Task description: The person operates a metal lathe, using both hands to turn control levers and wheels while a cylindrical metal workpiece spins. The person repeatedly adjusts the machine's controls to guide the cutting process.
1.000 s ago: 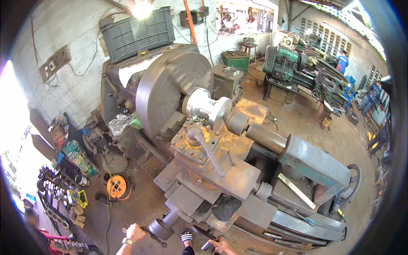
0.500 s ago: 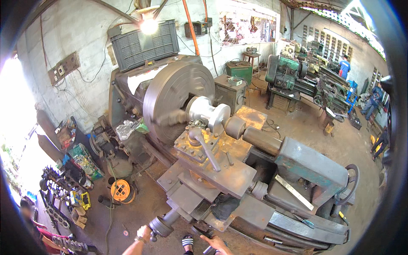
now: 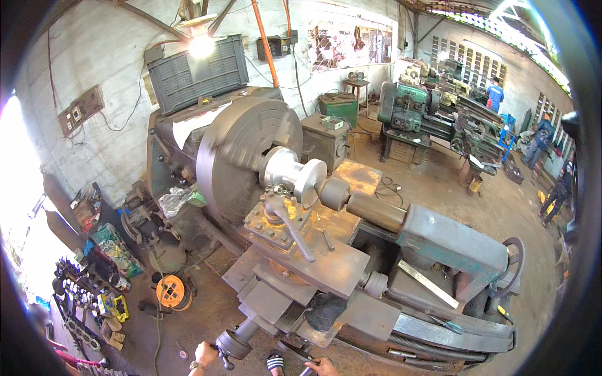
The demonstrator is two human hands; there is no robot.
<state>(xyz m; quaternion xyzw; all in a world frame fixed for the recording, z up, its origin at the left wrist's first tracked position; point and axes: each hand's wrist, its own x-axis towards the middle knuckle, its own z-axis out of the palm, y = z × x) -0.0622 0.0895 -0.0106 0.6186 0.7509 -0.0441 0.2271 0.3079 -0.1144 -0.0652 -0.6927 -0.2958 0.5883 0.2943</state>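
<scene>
A large lathe fills the middle, its big round chuck (image 3: 241,156) blurred by spinning. A shiny spool-shaped metal workpiece (image 3: 287,170) sits between the chuck and the tailstock centre (image 3: 334,193). The tool post (image 3: 276,219) stands beside the workpiece, with curled shavings near it. At the lower edge my left hand (image 3: 205,355) is closed at the cross-slide crank handle (image 3: 232,346), its fingertips partly hidden. My right hand (image 3: 323,366) is closed round the grip of the carriage handwheel (image 3: 295,351), cut off by the lower edge.
The tailstock (image 3: 454,244) extends to the right, with a flat metal bar (image 3: 427,283) below it. A dark cloth (image 3: 326,311) lies on the carriage. An orange cable reel (image 3: 172,292) and engine parts (image 3: 81,282) are at left. Another green lathe (image 3: 407,106) and several people stand farther back.
The whole view has shifted, so the lathe appears farther left and slightly lower. The chuck is still spinning. Both hands remain at their handles, with a slight turn of the left crank.
</scene>
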